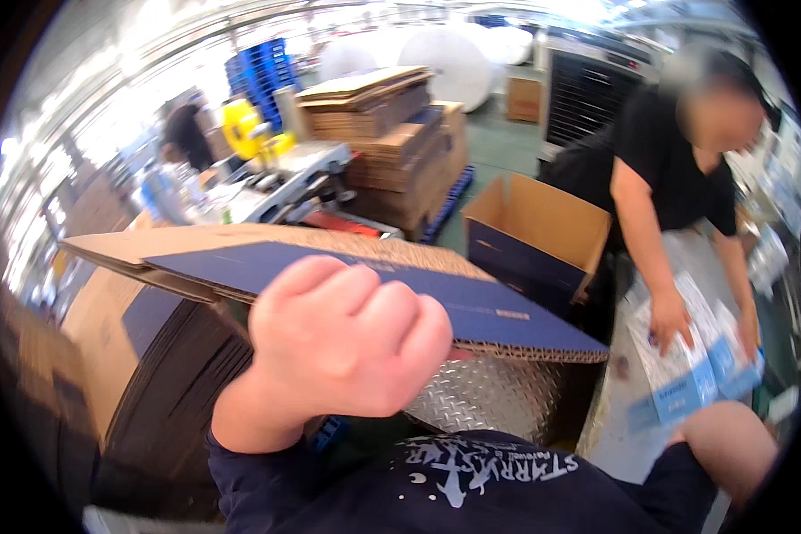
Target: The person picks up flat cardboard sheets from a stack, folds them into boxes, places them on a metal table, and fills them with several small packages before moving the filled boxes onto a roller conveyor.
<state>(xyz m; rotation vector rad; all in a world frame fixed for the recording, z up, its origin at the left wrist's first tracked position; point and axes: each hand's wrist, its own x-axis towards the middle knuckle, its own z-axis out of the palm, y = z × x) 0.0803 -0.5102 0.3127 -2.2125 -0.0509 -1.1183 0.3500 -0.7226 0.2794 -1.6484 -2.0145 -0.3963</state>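
Note:
My left hand (pixel 347 343) is closed in a fist around the near edge of a flattened cardboard box (pixel 472 298), blue on its printed face and brown on its flaps. The box lies nearly level in front of me, reaching from the far left to the middle right. Only the bare forearm (pixel 734 445) of my right arm shows at the lower right; its hand is out of the picture. Under the box stands a stack of flattened cartons (pixel 165 365) on edge.
A person in a black shirt (pixel 676 169) at the right handles blue-and-white packets (pixel 690 369) on a table. An open blue-and-brown carton (pixel 534 236) stands beyond. Cardboard stacks (pixel 392 133) sit on a pallet at the back. A diamond-plate metal surface (pixel 498 405) lies below.

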